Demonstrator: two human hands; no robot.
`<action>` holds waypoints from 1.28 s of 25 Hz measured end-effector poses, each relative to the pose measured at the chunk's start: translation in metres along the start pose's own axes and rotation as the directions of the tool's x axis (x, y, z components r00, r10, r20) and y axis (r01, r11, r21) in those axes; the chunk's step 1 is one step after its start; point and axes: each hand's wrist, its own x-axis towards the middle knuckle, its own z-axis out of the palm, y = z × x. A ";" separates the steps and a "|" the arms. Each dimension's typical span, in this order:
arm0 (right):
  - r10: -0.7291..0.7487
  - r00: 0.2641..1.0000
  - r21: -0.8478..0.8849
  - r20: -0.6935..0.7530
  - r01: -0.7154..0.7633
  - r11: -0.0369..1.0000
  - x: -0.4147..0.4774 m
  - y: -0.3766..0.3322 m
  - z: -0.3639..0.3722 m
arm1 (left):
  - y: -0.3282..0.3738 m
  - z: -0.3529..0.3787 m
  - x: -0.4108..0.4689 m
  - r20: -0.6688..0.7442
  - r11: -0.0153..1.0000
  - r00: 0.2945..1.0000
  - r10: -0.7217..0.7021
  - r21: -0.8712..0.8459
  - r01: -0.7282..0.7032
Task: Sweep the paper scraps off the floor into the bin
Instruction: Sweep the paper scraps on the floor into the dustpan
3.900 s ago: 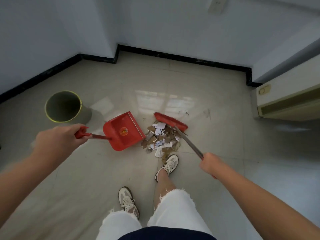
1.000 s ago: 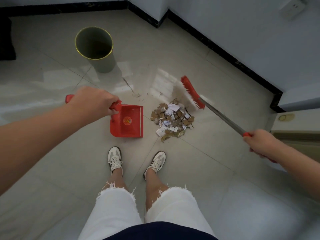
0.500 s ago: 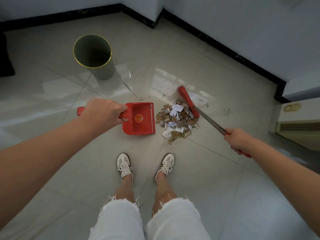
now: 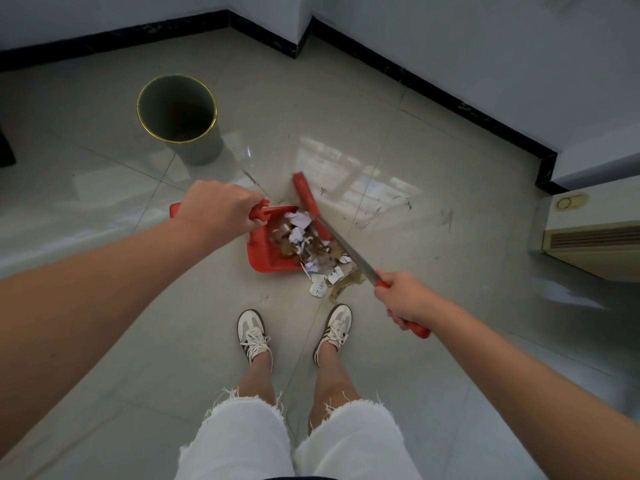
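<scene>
My left hand (image 4: 216,206) grips the handle of a red dustpan (image 4: 266,252) lying on the tiled floor. White and brown paper scraps (image 4: 299,237) lie heaped in the pan. A few more scraps (image 4: 327,280) sit on the floor at its lower right edge. My right hand (image 4: 403,299) holds the red grip of a broom with a metal shaft. The broom's red head (image 4: 304,194) presses against the pan's open right side. A dark green bin (image 4: 178,110) with a yellow rim stands upright to the upper left, apart from the pan.
My two feet in white sneakers (image 4: 254,336) stand just below the dustpan. White walls with a black baseboard (image 4: 433,95) run along the top and right. A beige unit (image 4: 595,233) sits on the floor at the right edge.
The broom swept left and pushed most of the scrap pile into the dustpan. Half a second ago the pile lay on the floor between pan and broom.
</scene>
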 end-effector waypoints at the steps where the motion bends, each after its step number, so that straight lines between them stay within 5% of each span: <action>1: -0.008 1.000 -0.005 0.027 0.009 1.000 -0.007 -0.003 0.008 | 0.001 0.001 -0.001 0.002 1.000 1.000 0.008 0.009 -0.008; 5: -0.012 0.999 0.052 0.051 0.009 0.999 -0.033 -0.012 0.014 | -0.002 0.003 -0.010 0.004 0.999 1.000 0.010 0.031 -0.011; 12: -0.057 0.985 0.039 -0.161 0.064 0.997 -0.081 0.016 -0.007 | -0.027 0.004 -0.045 -0.066 0.997 0.997 -0.043 -0.061 0.039; 16: 0.053 0.969 0.088 -0.242 -0.032 0.996 -0.062 0.028 -0.004 | -0.056 -0.003 -0.076 -0.176 0.996 0.983 -0.054 -0.083 0.040; 21: 0.155 0.980 0.080 -0.125 -0.145 0.986 -0.028 0.014 0.041 | -0.078 0.000 -0.084 -0.142 0.998 0.990 -0.010 -0.063 0.001; 32: 0.039 0.999 0.162 0.030 -0.043 0.986 -0.045 -0.072 0.146 | -0.073 0.033 -0.089 -0.136 0.999 0.990 -0.024 -0.034 0.020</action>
